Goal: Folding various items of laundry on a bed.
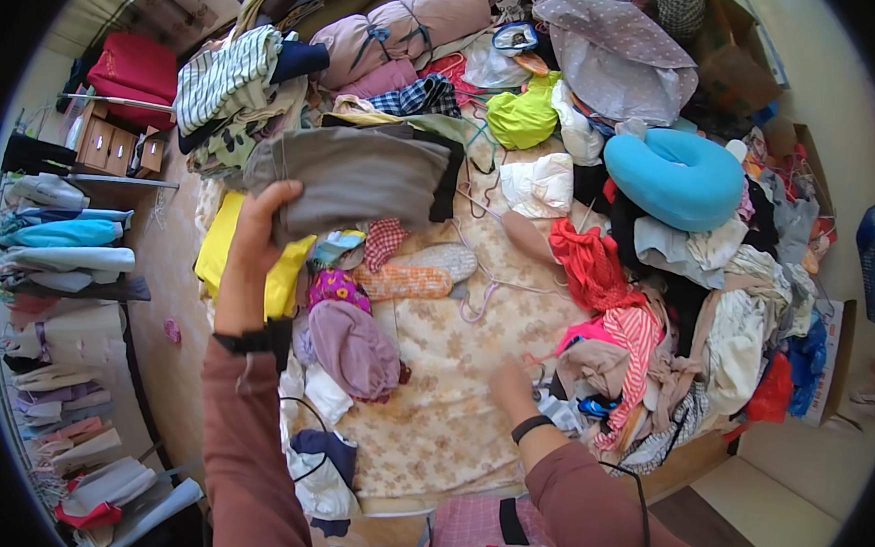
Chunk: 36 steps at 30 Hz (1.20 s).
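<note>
My left hand (264,221) grips the left end of a folded grey-brown garment (353,182), held over the far left part of the bed; a black cloth (449,176) shows behind its right end. Under my left arm lies a bright yellow cloth (217,256). Above the floral bed sheet (447,364) is my right hand (510,379), blurred, its fingers hard to make out. A pink clothes hanger (481,302) lies beyond it, and to its right is a heap with a red-and-white striped cloth (631,360). A mauve cloth bundle (350,347) lies between my arms.
A blue neck pillow (672,179) tops the right-hand clothes heap. At the back are a rolled pink bundle (415,28), a lime-green cloth (526,113) and a striped folded garment (228,76). Clothes hang on a rack at the left; a cardboard box (736,62) stands back right.
</note>
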Each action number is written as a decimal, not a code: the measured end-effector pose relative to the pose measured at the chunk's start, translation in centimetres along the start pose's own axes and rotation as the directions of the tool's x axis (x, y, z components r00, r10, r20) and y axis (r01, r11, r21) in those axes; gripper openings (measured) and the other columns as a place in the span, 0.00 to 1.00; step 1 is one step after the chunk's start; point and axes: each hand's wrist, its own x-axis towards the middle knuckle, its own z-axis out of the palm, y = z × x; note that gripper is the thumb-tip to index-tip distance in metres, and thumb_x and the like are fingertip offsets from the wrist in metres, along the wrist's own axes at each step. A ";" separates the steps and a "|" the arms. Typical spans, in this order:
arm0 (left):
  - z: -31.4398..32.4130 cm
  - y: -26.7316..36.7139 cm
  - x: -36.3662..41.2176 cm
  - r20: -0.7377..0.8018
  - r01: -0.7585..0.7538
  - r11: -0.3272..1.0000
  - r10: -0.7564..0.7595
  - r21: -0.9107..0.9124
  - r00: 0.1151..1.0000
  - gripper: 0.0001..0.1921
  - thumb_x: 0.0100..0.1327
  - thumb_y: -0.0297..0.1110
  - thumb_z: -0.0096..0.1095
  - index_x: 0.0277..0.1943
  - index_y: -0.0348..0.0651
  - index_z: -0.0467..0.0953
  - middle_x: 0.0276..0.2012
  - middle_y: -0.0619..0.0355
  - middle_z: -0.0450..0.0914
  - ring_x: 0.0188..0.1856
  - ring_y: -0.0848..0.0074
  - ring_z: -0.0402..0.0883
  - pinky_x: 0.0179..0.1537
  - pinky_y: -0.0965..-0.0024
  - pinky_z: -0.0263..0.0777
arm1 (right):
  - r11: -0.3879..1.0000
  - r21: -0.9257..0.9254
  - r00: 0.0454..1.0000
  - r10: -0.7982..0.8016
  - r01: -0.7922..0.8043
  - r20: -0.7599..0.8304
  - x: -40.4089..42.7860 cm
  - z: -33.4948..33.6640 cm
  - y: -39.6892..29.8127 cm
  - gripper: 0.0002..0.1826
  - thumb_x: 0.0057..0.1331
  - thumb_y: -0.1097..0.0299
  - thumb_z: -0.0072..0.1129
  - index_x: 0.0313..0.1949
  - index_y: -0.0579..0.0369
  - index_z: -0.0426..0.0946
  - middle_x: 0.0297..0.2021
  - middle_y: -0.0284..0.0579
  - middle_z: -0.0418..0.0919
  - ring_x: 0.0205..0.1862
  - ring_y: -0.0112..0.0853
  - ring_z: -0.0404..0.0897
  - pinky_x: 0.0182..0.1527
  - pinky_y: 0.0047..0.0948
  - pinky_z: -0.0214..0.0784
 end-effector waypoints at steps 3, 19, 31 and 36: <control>-8.2 -4.0 6.8 -0.301 -0.030 0.862 0.209 0.506 0.930 0.26 0.54 0.34 0.67 0.54 0.33 0.70 0.45 0.50 0.78 0.46 0.66 0.79 0.48 0.64 0.73 | 0.993 -0.021 0.992 0.115 -0.114 0.048 -1.5 -1.0 -3.0 0.25 0.57 0.63 0.62 0.49 0.66 0.70 0.51 0.65 0.71 0.56 0.50 0.72 0.55 0.43 0.68; 3.4 -18.6 16.4 0.050 0.078 -0.296 0.402 0.952 0.914 0.34 0.65 0.62 0.41 0.72 0.71 0.43 0.69 0.36 0.49 0.69 0.39 0.47 0.60 0.31 0.48 | 0.997 0.026 0.970 0.080 -0.075 -0.232 -3.3 -0.6 -2.5 0.07 0.53 0.73 0.56 0.31 0.63 0.78 0.30 0.55 0.79 0.37 0.50 0.79 0.46 0.44 0.71; 12.0 -15.3 -12.7 0.177 -0.364 0.540 0.367 0.759 0.913 0.27 0.62 0.24 0.56 0.63 0.28 0.62 0.64 0.43 0.64 0.65 0.60 0.65 0.63 0.64 0.57 | 0.970 0.216 0.993 0.104 -0.112 0.048 -6.7 -9.0 -2.4 0.10 0.57 0.73 0.52 0.38 0.60 0.77 0.37 0.57 0.79 0.41 0.50 0.79 0.42 0.42 0.74; 8.2 -20.7 -33.9 -0.116 0.195 0.609 -0.167 0.769 0.979 0.25 0.59 0.23 0.58 0.61 0.37 0.68 0.47 0.51 0.78 0.39 0.75 0.78 0.42 0.73 0.73 | 0.964 0.184 0.654 0.016 0.190 -0.757 -12.7 -17.7 0.4 0.14 0.51 0.73 0.56 0.40 0.53 0.74 0.39 0.51 0.72 0.46 0.48 0.71 0.50 0.44 0.64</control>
